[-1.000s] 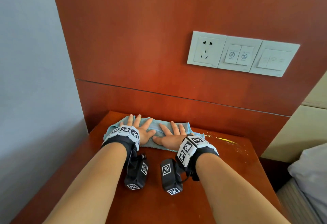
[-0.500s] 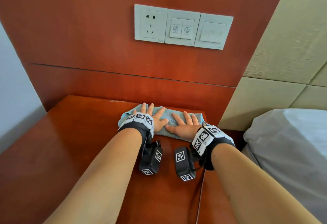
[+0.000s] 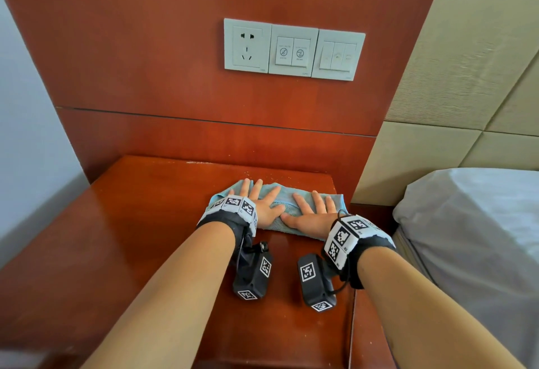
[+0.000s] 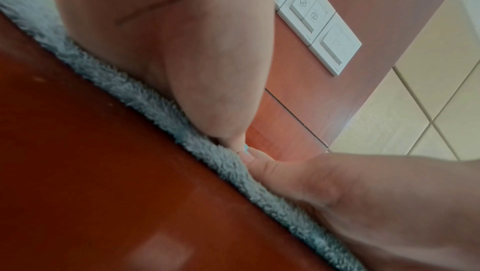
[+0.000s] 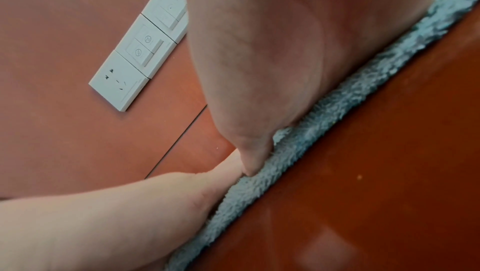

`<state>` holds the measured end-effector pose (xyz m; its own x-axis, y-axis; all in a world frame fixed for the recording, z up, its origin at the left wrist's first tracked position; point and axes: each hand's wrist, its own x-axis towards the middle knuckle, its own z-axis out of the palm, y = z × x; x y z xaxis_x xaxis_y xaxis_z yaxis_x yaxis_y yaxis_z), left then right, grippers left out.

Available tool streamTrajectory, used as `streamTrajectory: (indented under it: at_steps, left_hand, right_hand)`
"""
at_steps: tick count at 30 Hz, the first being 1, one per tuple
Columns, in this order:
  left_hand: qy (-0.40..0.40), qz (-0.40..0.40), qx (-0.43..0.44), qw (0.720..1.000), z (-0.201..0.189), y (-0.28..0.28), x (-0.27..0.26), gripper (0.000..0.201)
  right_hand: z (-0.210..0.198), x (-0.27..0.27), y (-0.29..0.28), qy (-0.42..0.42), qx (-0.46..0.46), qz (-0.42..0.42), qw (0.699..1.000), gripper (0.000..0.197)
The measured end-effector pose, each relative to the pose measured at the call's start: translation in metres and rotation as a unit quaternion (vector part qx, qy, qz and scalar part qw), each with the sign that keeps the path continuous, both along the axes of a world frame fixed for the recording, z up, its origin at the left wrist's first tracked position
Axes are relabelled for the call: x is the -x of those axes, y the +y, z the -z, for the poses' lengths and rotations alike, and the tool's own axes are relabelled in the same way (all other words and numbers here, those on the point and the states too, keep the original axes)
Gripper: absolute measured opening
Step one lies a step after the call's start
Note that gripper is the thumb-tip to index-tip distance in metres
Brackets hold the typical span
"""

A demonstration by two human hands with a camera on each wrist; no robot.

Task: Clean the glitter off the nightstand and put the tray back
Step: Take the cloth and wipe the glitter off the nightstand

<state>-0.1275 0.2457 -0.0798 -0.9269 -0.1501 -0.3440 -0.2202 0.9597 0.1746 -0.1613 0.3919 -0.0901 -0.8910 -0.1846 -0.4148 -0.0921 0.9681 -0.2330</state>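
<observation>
A light blue fluffy cloth (image 3: 287, 193) lies at the back right of the reddish-brown nightstand (image 3: 140, 223). My left hand (image 3: 262, 199) and right hand (image 3: 313, 211) press flat on it side by side, fingers straight and spread, thumbs touching. The left wrist view shows the cloth's (image 4: 145, 94) near edge under my left palm (image 4: 182, 39), and the right wrist view shows the cloth (image 5: 324, 107) under my right palm (image 5: 259, 49). Fine gold glitter specks (image 3: 262, 172) dot the wood behind the cloth. No tray is in view.
A wood panel with a white socket and switch plate (image 3: 293, 49) rises behind the nightstand. A bed with grey bedding (image 3: 472, 223) and a beige padded headboard (image 3: 466, 62) stand to the right, a pale wall (image 3: 26, 135) to the left.
Both hands have slid the cloth rightward along the back of the nightstand, from left of middle to its right end. The yellow glitter streak seen a second ago is gone.
</observation>
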Motion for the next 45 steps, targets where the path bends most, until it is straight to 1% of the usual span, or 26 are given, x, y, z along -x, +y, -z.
streamTrajectory:
  at_steps: [4,8,11,15,19,22,28,32,35,40,45]
  left_hand:
    - [-0.003,0.005,-0.005,1.0,0.001,-0.014,-0.016,0.063]
    - [0.007,-0.008,0.006,1.0,0.003,-0.041,-0.037,0.061]
    - [0.007,-0.038,0.012,0.999,0.002,-0.076,-0.058,0.06]
    - [-0.001,-0.087,0.02,0.996,0.003,-0.139,-0.087,0.062]
    - [-0.013,-0.125,0.026,0.992,0.005,-0.194,-0.111,0.063]
    - [-0.015,-0.136,0.039,0.99,0.007,-0.221,-0.116,0.064]
    - [-0.002,-0.158,0.044,0.987,0.008,-0.245,-0.101,0.066]
    - [0.001,-0.172,0.029,0.985,0.009,-0.259,-0.077,0.066]
    - [0.007,-0.188,0.033,0.982,0.009,-0.263,-0.061,0.065]
    - [0.002,-0.198,0.063,0.978,0.01,-0.271,-0.028,0.065]
    - [0.007,-0.193,0.099,0.976,0.019,-0.272,0.001,0.066]
  right_hand:
    - [-0.006,-0.019,-0.014,-0.008,-0.006,-0.001,1.0,0.075]
    - [-0.013,-0.038,-0.045,-0.003,-0.012,-0.023,1.0,0.072]
    - [-0.008,-0.047,-0.085,-0.017,0.002,-0.041,0.999,0.071]
    - [0.0,-0.065,-0.152,-0.043,0.039,-0.065,0.996,0.073]
    - [0.006,-0.082,-0.212,-0.035,0.047,-0.096,0.994,0.072]
    - [0.01,-0.082,-0.24,-0.032,0.047,-0.115,0.992,0.073]
    - [0.012,-0.058,-0.269,-0.014,0.025,-0.146,0.989,0.073]
    - [0.011,-0.035,-0.283,0.004,0.016,-0.157,0.987,0.072]
    - [0.009,-0.018,-0.292,-0.003,0.027,-0.157,0.987,0.07]
    - [0.003,0.018,-0.3,-0.016,0.023,-0.173,0.985,0.069]
    - [-0.002,0.035,-0.294,-0.017,0.012,-0.195,0.981,0.068]
